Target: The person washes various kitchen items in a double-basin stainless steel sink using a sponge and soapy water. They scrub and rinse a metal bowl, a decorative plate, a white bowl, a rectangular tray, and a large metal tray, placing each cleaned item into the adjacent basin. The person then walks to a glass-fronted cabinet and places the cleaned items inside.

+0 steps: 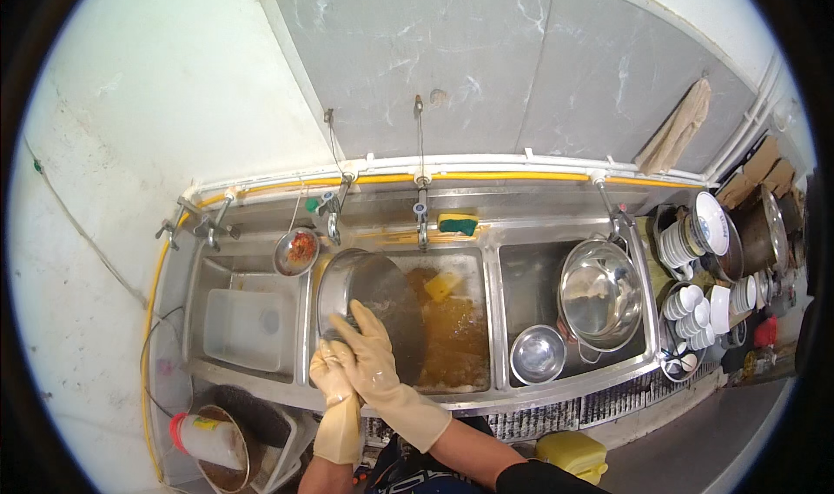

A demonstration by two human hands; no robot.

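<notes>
A large metal pot [394,285] lies tilted in the middle sink basin, with its curved, shiny wall towards the left. My left hand [335,373], in a cream rubber glove, has its fingers curled at the pot's near left rim. My right hand [371,354], gloved alike, crosses over the left one and lies against the pot with fingers stretched out. Something dark shows under those fingers, but what it is stays hidden. Brown, murky water [456,337] stands beside the pot, with a yellow sponge [443,287] in it.
A translucent plastic tub [244,328] sits in the left basin. The right basin holds a wide steel pot [599,295] and a steel bowl [538,355]. A strainer [297,251] with red scraps hangs near the taps [422,214]. White bowls [694,311] stand far right.
</notes>
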